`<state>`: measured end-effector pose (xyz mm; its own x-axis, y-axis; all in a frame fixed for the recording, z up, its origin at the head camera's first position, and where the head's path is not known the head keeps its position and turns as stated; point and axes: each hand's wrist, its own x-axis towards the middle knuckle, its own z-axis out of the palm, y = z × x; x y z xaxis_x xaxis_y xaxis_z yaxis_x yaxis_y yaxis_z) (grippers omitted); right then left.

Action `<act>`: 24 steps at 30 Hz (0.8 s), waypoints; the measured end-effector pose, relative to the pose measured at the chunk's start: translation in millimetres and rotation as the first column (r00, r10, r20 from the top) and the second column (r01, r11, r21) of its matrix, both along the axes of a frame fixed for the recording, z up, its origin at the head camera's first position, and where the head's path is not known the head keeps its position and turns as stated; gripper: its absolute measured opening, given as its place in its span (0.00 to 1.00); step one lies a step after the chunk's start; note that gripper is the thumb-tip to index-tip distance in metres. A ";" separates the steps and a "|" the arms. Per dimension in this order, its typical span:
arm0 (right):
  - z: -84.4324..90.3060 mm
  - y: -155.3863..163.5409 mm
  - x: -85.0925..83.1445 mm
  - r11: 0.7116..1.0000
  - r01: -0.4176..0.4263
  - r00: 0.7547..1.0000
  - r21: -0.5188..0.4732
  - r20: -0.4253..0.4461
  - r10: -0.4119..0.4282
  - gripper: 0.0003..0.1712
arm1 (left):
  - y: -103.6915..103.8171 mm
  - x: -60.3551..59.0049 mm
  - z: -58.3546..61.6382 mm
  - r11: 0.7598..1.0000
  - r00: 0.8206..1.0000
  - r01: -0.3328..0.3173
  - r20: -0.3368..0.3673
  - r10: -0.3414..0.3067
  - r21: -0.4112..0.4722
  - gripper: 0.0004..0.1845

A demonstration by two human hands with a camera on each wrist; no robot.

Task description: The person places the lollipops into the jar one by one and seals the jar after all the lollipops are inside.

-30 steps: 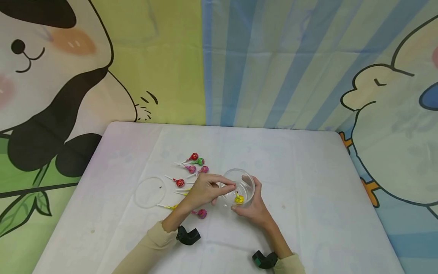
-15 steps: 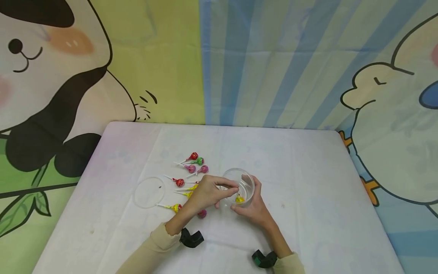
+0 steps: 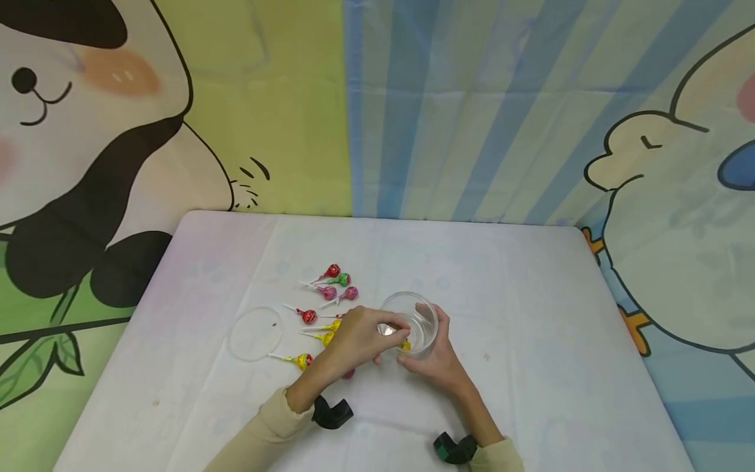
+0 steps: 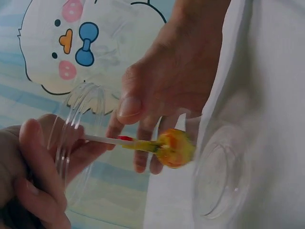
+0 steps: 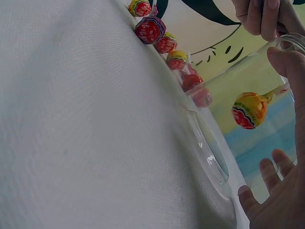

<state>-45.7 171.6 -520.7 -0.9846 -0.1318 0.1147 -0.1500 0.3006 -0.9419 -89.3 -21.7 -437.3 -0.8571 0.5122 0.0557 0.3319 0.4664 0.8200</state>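
A clear plastic cup (image 3: 413,318) stands on the white table, and my right hand (image 3: 435,359) grips it from the right, thumb on the near side. My left hand (image 3: 368,335) reaches over the rim from the left and pinches the white stick (image 4: 102,139) of a yellow lollipop (image 4: 175,148). The candy head (image 5: 248,110) hangs inside the cup (image 5: 224,124), above its bottom. In the head view only a bit of this yellow lollipop (image 3: 406,345) shows past my fingers.
Several wrapped lollipops lie left of the cup: red (image 3: 332,270), green (image 3: 343,279), pink (image 3: 351,293) and yellow (image 3: 303,360) among them. A clear round lid (image 3: 255,333) lies flat further left. A cartoon backdrop hangs behind the table's far edge.
My left hand has shifted slightly toward me at the cup's rim and now hides more of the yellow lollipop. The right hand and the cup have stayed in place.
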 end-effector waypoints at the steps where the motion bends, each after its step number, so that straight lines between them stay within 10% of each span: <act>1: -0.6 0.4 -0.2 1.000 0.004 1.000 0.001 -0.002 -0.004 0.62 | 0.9 0.1 2.1 1.000 1.000 0.003 -0.015 -0.003 -0.029 0.08; 8: -5.6 0.9 0.9 1.000 -0.018 1.000 -0.006 -0.011 0.018 0.61 | 4.2 0.6 8.0 0.986 0.998 0.037 -0.037 -0.044 -0.163 0.07; 24: -5.3 1.8 -1.0 1.000 -0.012 1.000 -0.008 -0.011 0.012 0.61 | 5.0 -3.9 4.7 0.984 0.996 0.063 -0.056 -0.073 -0.166 0.07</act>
